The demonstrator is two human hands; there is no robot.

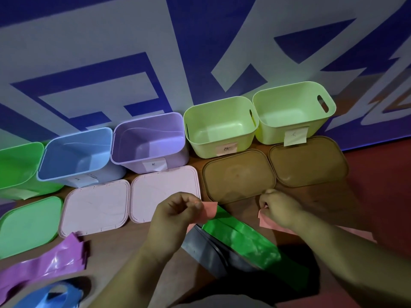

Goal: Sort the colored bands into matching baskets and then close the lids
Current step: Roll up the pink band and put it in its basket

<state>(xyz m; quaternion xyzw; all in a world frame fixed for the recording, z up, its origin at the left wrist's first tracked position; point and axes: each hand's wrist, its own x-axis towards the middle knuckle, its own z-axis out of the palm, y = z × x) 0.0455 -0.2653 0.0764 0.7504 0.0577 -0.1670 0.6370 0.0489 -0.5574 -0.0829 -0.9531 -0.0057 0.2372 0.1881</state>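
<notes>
Both pinching pink band (210, 209): left hand (178, 211), right hand (279, 211). I judge sorting step; next, pink-tagged basket (201, 145), 12 o'clock.

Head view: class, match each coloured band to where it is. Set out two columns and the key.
1 pink flat band
2 purple glossy band
3 green glossy band
4 blue glossy band

A bottom left corner
B pinched by left hand and right hand
C partly over the dark grey band
D tip by the left pale pink plastic lid

Pairs: 1-B, 2-D, 3-C, 4-A
</notes>
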